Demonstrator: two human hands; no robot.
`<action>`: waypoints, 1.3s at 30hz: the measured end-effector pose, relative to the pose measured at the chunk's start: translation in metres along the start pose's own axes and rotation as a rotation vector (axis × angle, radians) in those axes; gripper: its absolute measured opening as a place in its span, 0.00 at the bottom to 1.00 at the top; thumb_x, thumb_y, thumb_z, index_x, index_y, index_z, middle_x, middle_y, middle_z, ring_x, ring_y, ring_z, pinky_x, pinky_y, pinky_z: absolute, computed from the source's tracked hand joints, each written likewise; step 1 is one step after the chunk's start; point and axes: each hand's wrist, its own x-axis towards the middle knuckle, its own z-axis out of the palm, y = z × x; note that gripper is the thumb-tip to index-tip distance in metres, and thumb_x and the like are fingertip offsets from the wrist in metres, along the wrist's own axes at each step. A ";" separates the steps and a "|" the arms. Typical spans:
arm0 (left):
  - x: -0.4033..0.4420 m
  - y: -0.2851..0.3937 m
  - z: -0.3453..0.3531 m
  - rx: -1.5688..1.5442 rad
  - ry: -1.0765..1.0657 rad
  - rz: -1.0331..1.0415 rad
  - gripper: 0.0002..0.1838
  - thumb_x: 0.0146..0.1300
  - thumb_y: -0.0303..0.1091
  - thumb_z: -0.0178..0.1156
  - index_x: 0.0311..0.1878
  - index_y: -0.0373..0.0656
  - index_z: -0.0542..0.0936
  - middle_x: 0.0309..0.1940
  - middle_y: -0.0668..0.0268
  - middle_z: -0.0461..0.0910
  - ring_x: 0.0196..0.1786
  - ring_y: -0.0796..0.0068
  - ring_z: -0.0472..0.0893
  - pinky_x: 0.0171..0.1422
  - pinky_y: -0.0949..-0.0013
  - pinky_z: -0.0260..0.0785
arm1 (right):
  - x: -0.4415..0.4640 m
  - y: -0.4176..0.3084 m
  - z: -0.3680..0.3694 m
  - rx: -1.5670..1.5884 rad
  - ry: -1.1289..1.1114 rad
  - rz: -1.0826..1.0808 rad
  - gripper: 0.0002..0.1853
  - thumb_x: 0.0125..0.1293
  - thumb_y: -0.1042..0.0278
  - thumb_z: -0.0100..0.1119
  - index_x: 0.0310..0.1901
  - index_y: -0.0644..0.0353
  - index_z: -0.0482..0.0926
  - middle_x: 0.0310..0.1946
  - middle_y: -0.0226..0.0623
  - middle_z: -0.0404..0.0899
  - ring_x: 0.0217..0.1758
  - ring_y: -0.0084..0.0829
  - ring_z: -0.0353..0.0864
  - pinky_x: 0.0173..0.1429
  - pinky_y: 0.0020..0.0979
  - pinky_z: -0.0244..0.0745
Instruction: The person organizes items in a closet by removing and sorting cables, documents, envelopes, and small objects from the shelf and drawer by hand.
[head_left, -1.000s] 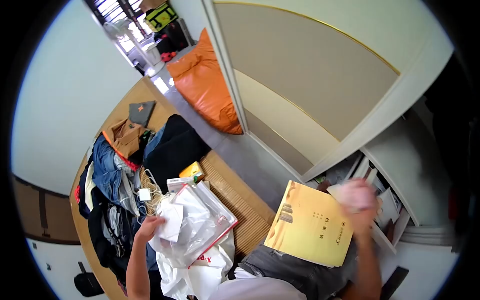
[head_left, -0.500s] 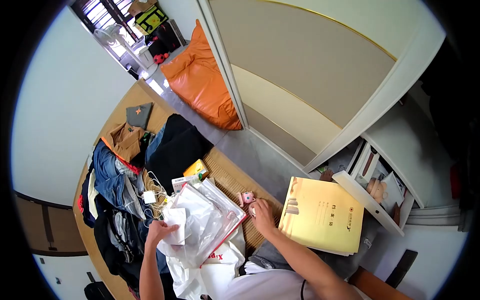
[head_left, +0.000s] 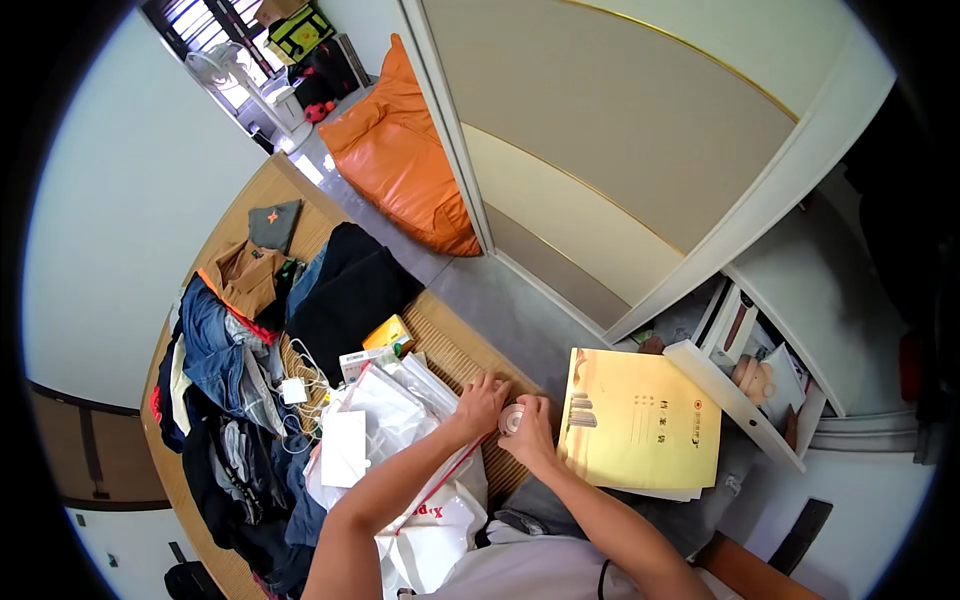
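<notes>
My left hand (head_left: pixel 482 406) reaches across the bags to the cardboard's edge. Its fingers are bent downward over the spot where a small pink toy stood, and the toy is hidden beneath them. Beside it, my right hand (head_left: pixel 530 432) is closed around a round, pinkish-white ring that looks like a roll of tape (head_left: pixel 511 419). Under my left forearm lie clear and white plastic bags (head_left: pixel 400 395) with a red zip strip. A white card (head_left: pixel 344 450) rests on top of them. To the right of my right hand sits a yellow document folder (head_left: pixel 640 420) with dark print.
Piled clothes (head_left: pixel 220 370) cover the left side, with a white charger and cables (head_left: pixel 294 390) beside them. A yellow box (head_left: pixel 388 334) stands behind the bags. At the right, an open drawer (head_left: pixel 740 410) juts from the wardrobe. An orange beanbag (head_left: pixel 405 160) lies beyond.
My left hand has left the white card on the bags and moved right, over the pink toy. My right hand has shifted slightly, and the round roll now shows in its fingers.
</notes>
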 end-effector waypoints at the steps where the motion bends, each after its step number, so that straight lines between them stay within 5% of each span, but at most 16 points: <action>1: 0.002 -0.008 0.025 0.051 -0.043 0.009 0.26 0.51 0.29 0.60 0.56 0.40 0.71 0.50 0.50 0.73 0.57 0.51 0.70 0.57 0.58 0.66 | -0.002 -0.002 -0.006 0.001 0.006 0.000 0.37 0.35 0.75 0.72 0.52 0.65 0.65 0.49 0.49 0.64 0.54 0.50 0.67 0.59 0.39 0.68; 3: 0.006 -0.027 0.047 0.056 -0.022 0.097 0.23 0.56 0.31 0.56 0.55 0.37 0.71 0.44 0.51 0.74 0.50 0.51 0.72 0.53 0.56 0.67 | -0.005 -0.007 -0.014 0.044 0.121 -0.054 0.37 0.35 0.74 0.72 0.51 0.64 0.66 0.48 0.49 0.65 0.53 0.49 0.68 0.59 0.40 0.69; 7: 0.011 -0.017 0.016 -0.133 0.018 -0.118 0.18 0.61 0.29 0.57 0.54 0.34 0.72 0.41 0.52 0.77 0.42 0.54 0.77 0.49 0.58 0.71 | -0.007 -0.015 -0.038 0.314 0.057 -0.046 0.37 0.37 0.70 0.78 0.51 0.64 0.67 0.46 0.40 0.73 0.51 0.34 0.75 0.55 0.32 0.73; 9: 0.007 0.006 -0.030 -0.840 0.186 -0.377 0.20 0.59 0.28 0.62 0.54 0.35 0.71 0.42 0.54 0.77 0.46 0.63 0.78 0.52 0.67 0.70 | -0.006 0.000 -0.034 0.544 0.038 -0.010 0.38 0.39 0.72 0.78 0.53 0.63 0.67 0.47 0.35 0.74 0.49 0.26 0.75 0.55 0.27 0.73; 11: 0.001 0.018 -0.050 -1.530 0.303 -0.360 0.25 0.59 0.27 0.64 0.59 0.38 0.68 0.50 0.57 0.76 0.53 0.66 0.77 0.59 0.69 0.69 | -0.014 -0.019 -0.058 0.836 0.065 0.020 0.37 0.40 0.76 0.76 0.55 0.63 0.67 0.47 0.33 0.73 0.50 0.25 0.75 0.55 0.26 0.72; 13: -0.008 0.049 -0.085 -1.933 0.305 -0.274 0.27 0.58 0.28 0.66 0.60 0.39 0.67 0.51 0.56 0.76 0.58 0.64 0.75 0.64 0.66 0.66 | -0.020 -0.039 -0.084 0.768 0.101 0.033 0.38 0.41 0.76 0.76 0.56 0.64 0.66 0.47 0.34 0.74 0.51 0.25 0.75 0.55 0.26 0.73; 16: -0.014 0.080 -0.103 -2.083 0.213 -0.085 0.29 0.55 0.29 0.69 0.58 0.41 0.68 0.51 0.57 0.76 0.62 0.60 0.72 0.68 0.61 0.64 | -0.025 -0.050 -0.101 0.661 0.223 -0.059 0.39 0.43 0.74 0.75 0.59 0.62 0.66 0.48 0.38 0.76 0.52 0.28 0.77 0.56 0.29 0.73; 21: -0.003 0.097 -0.112 -1.856 0.193 0.105 0.31 0.48 0.27 0.73 0.55 0.43 0.69 0.53 0.59 0.76 0.65 0.56 0.69 0.69 0.54 0.61 | -0.041 -0.065 -0.131 0.582 0.210 -0.164 0.41 0.46 0.75 0.74 0.62 0.61 0.63 0.51 0.40 0.75 0.52 0.30 0.78 0.55 0.29 0.75; 24: 0.002 0.097 -0.118 -1.639 0.167 0.210 0.31 0.48 0.25 0.72 0.55 0.43 0.69 0.53 0.59 0.76 0.65 0.55 0.69 0.70 0.54 0.60 | -0.046 -0.062 -0.145 0.806 -0.064 -0.092 0.43 0.51 0.80 0.68 0.67 0.60 0.55 0.56 0.38 0.70 0.55 0.28 0.76 0.56 0.28 0.77; 31: 0.005 0.087 -0.128 -1.471 -0.044 0.369 0.32 0.47 0.26 0.73 0.55 0.44 0.69 0.53 0.56 0.75 0.63 0.55 0.71 0.68 0.53 0.61 | -0.044 -0.050 -0.164 0.993 -0.263 -0.162 0.41 0.52 0.78 0.67 0.67 0.62 0.57 0.54 0.40 0.73 0.55 0.27 0.76 0.55 0.29 0.77; 39: 0.003 0.093 -0.122 -1.616 -0.051 0.301 0.33 0.48 0.31 0.74 0.56 0.44 0.68 0.52 0.55 0.75 0.57 0.62 0.75 0.63 0.59 0.68 | -0.046 -0.056 -0.177 0.662 -0.236 -0.268 0.39 0.50 0.71 0.70 0.64 0.63 0.63 0.50 0.40 0.78 0.49 0.25 0.80 0.53 0.26 0.77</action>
